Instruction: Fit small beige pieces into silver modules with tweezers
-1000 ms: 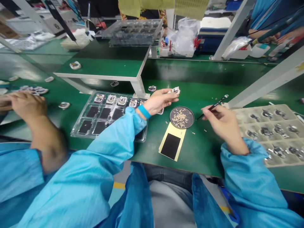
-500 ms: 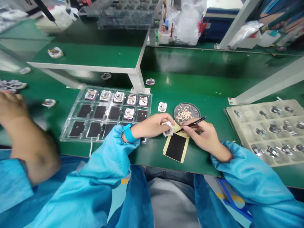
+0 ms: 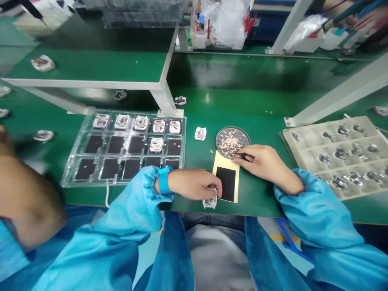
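My left hand (image 3: 197, 184) is closed on a small silver watch case (image 3: 209, 201) near the table's front edge. It is beside a black pad (image 3: 226, 184) on yellow paper (image 3: 235, 194). My right hand (image 3: 260, 159) is pinched at the lower right rim of a round dark dish (image 3: 218, 139) of tiny beige pieces (image 3: 232, 139). Whatever it holds is mostly hidden, with only a dark bit showing at the fingertips. Another watch case (image 3: 200, 133) lies left of the dish.
A clear tray (image 3: 71, 165) with several watch cases and black pads is at the left. A cream tray (image 3: 298, 151) of metal parts stands at the right. A white-edged shelf (image 3: 121, 84) spans the back left. Another person's arm (image 3: 27, 198) is at the far left.
My left hand has brought the watch case down toward the table's front edge. My right hand has moved up to the dish, and the black tweezers it held are now hardly visible.
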### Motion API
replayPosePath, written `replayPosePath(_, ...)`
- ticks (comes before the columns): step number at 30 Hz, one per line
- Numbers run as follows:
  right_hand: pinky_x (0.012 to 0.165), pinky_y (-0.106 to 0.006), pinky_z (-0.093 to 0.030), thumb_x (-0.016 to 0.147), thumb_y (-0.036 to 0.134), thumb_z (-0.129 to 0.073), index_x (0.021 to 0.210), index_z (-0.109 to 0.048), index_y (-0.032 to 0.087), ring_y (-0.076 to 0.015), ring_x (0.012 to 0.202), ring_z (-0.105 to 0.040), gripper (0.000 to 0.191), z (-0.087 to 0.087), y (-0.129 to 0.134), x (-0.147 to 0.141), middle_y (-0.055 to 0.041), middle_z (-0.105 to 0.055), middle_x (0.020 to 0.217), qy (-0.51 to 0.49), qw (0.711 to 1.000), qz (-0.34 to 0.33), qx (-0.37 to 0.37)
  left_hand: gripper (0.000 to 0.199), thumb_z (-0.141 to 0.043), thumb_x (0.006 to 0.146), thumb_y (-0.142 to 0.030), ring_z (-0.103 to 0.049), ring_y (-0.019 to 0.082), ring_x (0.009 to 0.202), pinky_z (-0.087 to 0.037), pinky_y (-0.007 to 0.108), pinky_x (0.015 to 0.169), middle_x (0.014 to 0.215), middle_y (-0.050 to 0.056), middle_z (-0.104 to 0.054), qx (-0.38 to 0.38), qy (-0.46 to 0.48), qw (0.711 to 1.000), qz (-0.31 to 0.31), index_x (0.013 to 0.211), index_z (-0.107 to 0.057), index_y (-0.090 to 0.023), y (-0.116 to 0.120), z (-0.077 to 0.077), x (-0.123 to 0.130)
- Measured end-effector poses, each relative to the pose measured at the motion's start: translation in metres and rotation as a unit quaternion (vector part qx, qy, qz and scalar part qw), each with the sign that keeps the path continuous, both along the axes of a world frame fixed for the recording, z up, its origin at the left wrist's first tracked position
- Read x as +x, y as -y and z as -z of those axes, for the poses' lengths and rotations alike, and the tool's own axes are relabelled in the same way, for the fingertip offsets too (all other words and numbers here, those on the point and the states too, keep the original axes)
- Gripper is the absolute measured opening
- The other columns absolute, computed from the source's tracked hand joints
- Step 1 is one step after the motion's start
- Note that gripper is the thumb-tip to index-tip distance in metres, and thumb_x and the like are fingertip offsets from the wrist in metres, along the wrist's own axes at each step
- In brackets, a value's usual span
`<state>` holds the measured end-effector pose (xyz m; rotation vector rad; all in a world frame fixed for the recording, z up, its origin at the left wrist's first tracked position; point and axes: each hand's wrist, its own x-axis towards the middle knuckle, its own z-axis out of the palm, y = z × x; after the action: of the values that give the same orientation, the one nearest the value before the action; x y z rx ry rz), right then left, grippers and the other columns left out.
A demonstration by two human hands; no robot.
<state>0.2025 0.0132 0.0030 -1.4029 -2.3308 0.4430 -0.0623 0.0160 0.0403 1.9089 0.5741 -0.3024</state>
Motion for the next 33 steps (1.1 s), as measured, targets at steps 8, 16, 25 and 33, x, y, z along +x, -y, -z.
replayPosePath(8, 0.063, -0.031, -0.047, 0.095, 0.038, -0.067, 0.093, -0.077, 0.025, -0.0172, 0.068, -0.063, 0.016, -0.014, 0.002, 0.0, -0.0006, -0.069, 0.074, -0.076, 0.997, -0.019, -0.023, 0.023, -0.058, 0.094, -0.025, -0.059, 0.012, 0.068, -0.04, 0.023, 0.06, 0.088, 0.001, -0.075, -0.022, 0.043, 0.996, -0.069, 0.109, -0.074, -0.019, 0.003, 0.008, 0.01)
replayPosePath(16, 0.069, -0.035, -0.058, 0.105, 0.048, -0.045, 0.088, -0.074, 0.027, -0.0187, 0.073, -0.069, 0.04, -0.023, 0.01, 0.001, -0.0052, -0.073, 0.087, -0.267, 0.961, 0.071, -0.01, 0.014, -0.064, 0.093, -0.03, -0.068, 0.015, 0.082, -0.049, 0.025, 0.07, 0.093, 0.004, -0.074, -0.053, 0.153, 0.945, -0.285, 0.101, -0.066, -0.018, -0.006, 0.015, 0.003)
replayPosePath(25, 0.08, -0.036, -0.06, 0.094, 0.033, -0.07, 0.093, -0.073, 0.024, -0.0213, 0.087, -0.073, 0.009, -0.009, 0.009, -0.014, -0.0035, -0.078, 0.092, -0.232, 0.972, 0.006, -0.026, 0.02, -0.061, 0.093, -0.026, -0.07, 0.016, 0.084, -0.052, 0.029, 0.075, 0.094, 0.002, -0.074, 0.01, 0.123, 0.938, -0.324, 0.113, -0.061, -0.021, -0.012, 0.029, -0.007)
replayPosePath(33, 0.08, -0.035, -0.06, 0.095, 0.031, -0.069, 0.094, -0.073, 0.024, -0.0207, 0.086, -0.073, 0.008, -0.006, 0.009, -0.015, -0.0034, -0.077, 0.094, -0.225, 0.974, 0.001, -0.018, 0.018, -0.059, 0.093, -0.026, -0.066, 0.015, 0.078, -0.047, 0.028, 0.07, 0.09, 0.001, -0.074, 0.068, 0.113, 0.945, -0.3, 0.107, -0.07, -0.022, -0.008, 0.03, -0.002)
